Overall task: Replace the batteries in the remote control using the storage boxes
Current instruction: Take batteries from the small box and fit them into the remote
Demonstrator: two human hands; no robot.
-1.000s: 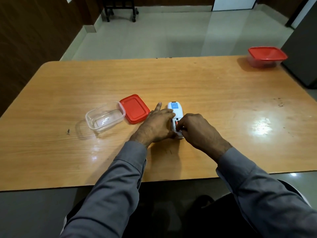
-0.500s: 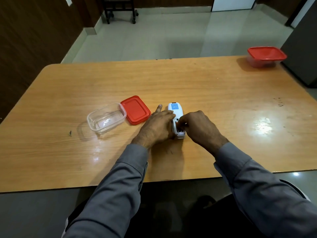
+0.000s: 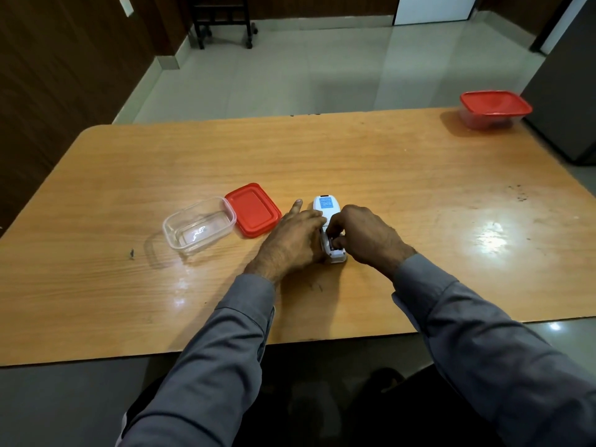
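A white remote control [image 3: 328,206] lies face down on the wooden table [image 3: 387,162], a blue label near its far end. My left hand [image 3: 292,243] grips its left side, forefinger stretched out. My right hand [image 3: 364,237] covers its right side, with fingertips pressed into the open battery bay near the remote's near end. Whether a battery sits under the fingers is hidden. An open clear storage box [image 3: 199,225] stands to the left, its red lid [image 3: 253,209] lying beside it. A second box with a red lid on [image 3: 495,108] stands at the far right corner.
The table's near edge runs just under my forearms. A dark cabinet [image 3: 567,101] stands against the table's right side. A wheeled chair frame [image 3: 222,21] stands on the tiled floor beyond the table. A small dark speck [image 3: 131,252] lies on the table at left.
My right hand has shifted slightly forward over the battery bay, fingertips pressing down into it. The left hand and the remote have stayed in place.
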